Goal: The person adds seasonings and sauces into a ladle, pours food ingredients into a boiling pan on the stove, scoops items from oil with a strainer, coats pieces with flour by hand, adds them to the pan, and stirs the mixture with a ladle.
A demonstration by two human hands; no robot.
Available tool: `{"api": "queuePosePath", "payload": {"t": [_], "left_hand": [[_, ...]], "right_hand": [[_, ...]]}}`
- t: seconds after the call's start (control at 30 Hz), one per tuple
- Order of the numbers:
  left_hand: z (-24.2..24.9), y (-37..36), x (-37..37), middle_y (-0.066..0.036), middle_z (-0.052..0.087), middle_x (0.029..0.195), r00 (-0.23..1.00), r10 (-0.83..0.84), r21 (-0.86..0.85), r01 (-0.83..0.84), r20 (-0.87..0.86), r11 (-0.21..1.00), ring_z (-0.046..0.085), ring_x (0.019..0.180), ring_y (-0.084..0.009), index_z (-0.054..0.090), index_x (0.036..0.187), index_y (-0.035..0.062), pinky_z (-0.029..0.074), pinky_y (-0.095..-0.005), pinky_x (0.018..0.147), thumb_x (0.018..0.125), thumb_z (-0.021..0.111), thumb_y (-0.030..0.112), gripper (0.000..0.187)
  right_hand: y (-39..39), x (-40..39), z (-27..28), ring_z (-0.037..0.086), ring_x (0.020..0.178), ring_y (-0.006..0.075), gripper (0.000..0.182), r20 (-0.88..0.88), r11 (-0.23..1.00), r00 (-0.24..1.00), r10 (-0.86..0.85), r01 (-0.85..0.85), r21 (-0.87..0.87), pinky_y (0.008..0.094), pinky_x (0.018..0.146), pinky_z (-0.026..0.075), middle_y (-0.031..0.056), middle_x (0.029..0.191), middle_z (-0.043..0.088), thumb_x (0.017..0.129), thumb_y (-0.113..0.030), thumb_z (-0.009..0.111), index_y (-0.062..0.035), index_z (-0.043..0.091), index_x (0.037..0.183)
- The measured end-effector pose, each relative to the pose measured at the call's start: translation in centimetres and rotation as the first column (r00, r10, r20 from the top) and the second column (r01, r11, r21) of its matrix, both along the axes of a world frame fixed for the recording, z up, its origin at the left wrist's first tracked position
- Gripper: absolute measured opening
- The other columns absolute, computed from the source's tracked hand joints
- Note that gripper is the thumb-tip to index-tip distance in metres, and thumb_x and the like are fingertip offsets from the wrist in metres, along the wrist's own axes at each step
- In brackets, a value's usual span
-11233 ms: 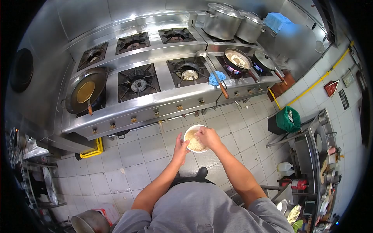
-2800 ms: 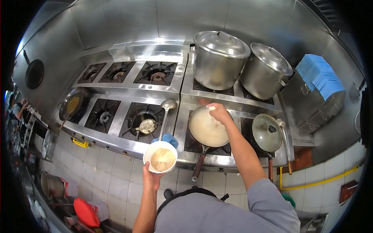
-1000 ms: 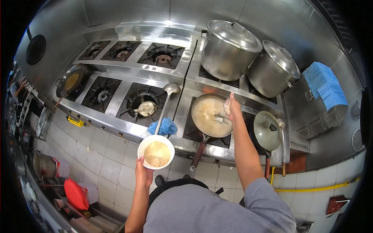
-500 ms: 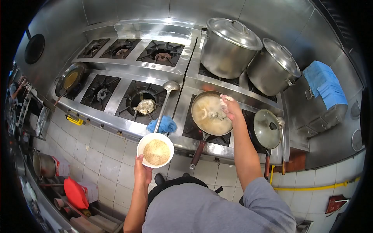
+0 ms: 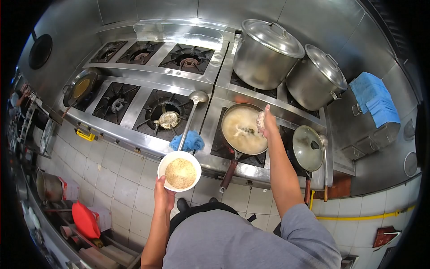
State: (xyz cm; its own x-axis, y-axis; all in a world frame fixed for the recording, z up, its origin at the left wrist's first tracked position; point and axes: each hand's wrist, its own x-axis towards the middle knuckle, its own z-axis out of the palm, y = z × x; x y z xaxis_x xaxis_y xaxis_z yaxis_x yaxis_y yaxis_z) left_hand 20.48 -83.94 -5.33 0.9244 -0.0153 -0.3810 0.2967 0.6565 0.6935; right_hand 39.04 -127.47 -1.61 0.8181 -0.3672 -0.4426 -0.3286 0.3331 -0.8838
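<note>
My left hand (image 5: 164, 196) grips the rim of a white bowl (image 5: 195, 175), fingers underneath, in front of the stove. Pale beige crumbs (image 5: 180, 173) fill its lower part. My right hand (image 5: 269, 122) is closed at the right rim of a frying pan (image 5: 244, 106), turned edge-on. A pale, crumbly mass shows at its fingers; whether this is a held piece or coated fingers I cannot make out. Cloudy, pale bubbling liquid (image 5: 235, 120) fills the pan, with whitish strips and a darker bit near the middle. The pan's brown handle (image 5: 229, 175) points toward me.
A ladle (image 5: 198, 96) lies left of the pan beside a blue cloth (image 5: 187, 141). A glass-lidded pan (image 5: 307, 148) stands to the right. Two big lidded pots (image 5: 265, 58) occupy the back burners. A wok (image 5: 81, 88) sits far left.
My right hand has drawn slightly right from over the pan to its rim and turned edge-on. More whitish strips show mid-pan. My left hand and the bowl have barely moved.
</note>
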Motion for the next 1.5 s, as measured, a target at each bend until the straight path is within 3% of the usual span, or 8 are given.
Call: {"api": "queuePosePath", "payload": {"t": [0.3,0.63,0.8,0.9,1.03,1.2,1.43,1.5], "left_hand": [[-0.1,0.0,0.0,-0.014,0.049,0.13,1.0,-0.001,-0.041,0.001,-0.019,0.999,0.056,0.115,-0.0266,0.033,0.136,0.0057,0.052,-0.0425,0.089,0.09,0.05,0.029,0.054],[-0.2,-0.1,-0.1,-0.013,0.049,0.131,1.0,0.0,-0.033,-0.001,-0.028,0.999,0.055,0.116,-0.0261,0.034,0.136,0.006,0.051,-0.0419,0.09,0.09,0.05,0.029,0.054],[-0.3,-0.1,-0.2,-0.013,0.049,0.131,1.0,0.001,-0.036,-0.002,-0.031,0.999,0.055,0.116,-0.0262,0.034,0.136,0.0059,0.051,-0.0423,0.09,0.09,0.05,0.03,0.054],[-0.2,-0.2,-0.2,-0.016,0.049,0.131,1.0,-0.004,0.012,0.004,-0.024,1.0,0.055,0.116,-0.0283,0.034,0.136,0.0027,0.05,-0.0444,0.092,0.09,0.049,0.033,0.057],[-0.5,-0.4,-0.1,-0.018,0.05,0.131,1.0,-0.017,0.048,0.018,-0.014,0.999,0.056,0.116,-0.03,0.035,0.136,-0.0003,0.049,-0.0453,0.094,0.091,0.047,0.036,0.059],[0.2,-0.8,0.0,-0.015,0.049,0.131,0.999,-0.032,0.013,0.032,-0.019,0.999,0.055,0.116,-0.0275,0.034,0.136,0.0032,0.05,-0.043,0.091,0.09,0.048,0.033,0.057],[0.3,-0.9,0.0,-0.012,0.049,0.13,0.999,-0.027,0.001,0.027,-0.032,1.0,0.056,0.114,-0.025,0.033,0.138,0.0068,0.051,-0.0406,0.089,0.09,0.049,0.03,0.055],[0.2,-0.8,0.1,-0.012,0.049,0.13,0.999,-0.034,-0.005,0.034,-0.03,0.999,0.055,0.114,-0.0251,0.033,0.138,0.0068,0.051,-0.0408,0.089,0.09,0.049,0.03,0.055]], "right_hand": [[-0.9,-0.3,-0.4,0.044,0.047,0.0121,0.023,0.015,0.981,0.981,0.191,-0.191,-0.035,0.0242,0.036,0.029,0.0029,0.073,0.054,0.095,-0.018,0.039,-0.0088,0.06,0.099],[-1.6,-0.3,-1.6,0.058,0.079,0.0146,0.018,0.16,0.977,0.964,0.21,-0.212,-0.006,0.0282,0.06,0.048,0.0032,0.093,0.061,0.09,-0.008,0.056,-0.007,0.06,0.107],[-2.6,-0.2,-2.2,0.06,0.098,0.0226,0.026,0.225,0.901,0.974,0.031,-0.125,0.415,0.0378,0.08,0.053,0.0099,0.103,0.062,0.088,-0.003,0.056,0.0036,0.055,0.114],[-2.8,-1.2,-1.8,0.059,0.101,0.0239,0.025,0.317,0.945,0.932,0.176,-0.251,0.211,0.0356,0.084,0.053,0.0117,0.108,0.061,0.089,-0.001,0.054,0.0027,0.056,0.113],[-2.2,-1.9,-0.4,0.06,0.072,0.0149,0.026,0.208,0.985,0.97,0.124,-0.145,0.089,0.0245,0.064,0.05,0.0062,0.088,0.063,0.09,0.0,0.05,0.0015,0.057,0.115],[-2.4,-1.8,-0.8,0.036,0.045,0.0059,0.021,0.019,0.95,0.97,0.243,-0.234,-0.208,0.0217,0.037,0.022,-0.0024,0.068,0.053,0.095,-0.016,0.049,-0.0053,0.06,0.109],[-4.1,-1.3,-1.4,0.044,0.05,0.0105,0.03,0.099,0.977,0.975,0.199,-0.206,0.063,0.022,0.04,0.03,0.0027,0.07,0.054,0.098,-0.032,0.043,-0.0082,0.056,0.112],[-3.7,-1.5,-0.3,0.056,0.064,0.0182,0.026,0.116,0.955,0.982,0.148,-0.172,0.243,0.0257,0.055,0.047,0.0088,0.084,0.059,0.098,-0.019,0.044,-0.0023,0.055,0.115]]}}
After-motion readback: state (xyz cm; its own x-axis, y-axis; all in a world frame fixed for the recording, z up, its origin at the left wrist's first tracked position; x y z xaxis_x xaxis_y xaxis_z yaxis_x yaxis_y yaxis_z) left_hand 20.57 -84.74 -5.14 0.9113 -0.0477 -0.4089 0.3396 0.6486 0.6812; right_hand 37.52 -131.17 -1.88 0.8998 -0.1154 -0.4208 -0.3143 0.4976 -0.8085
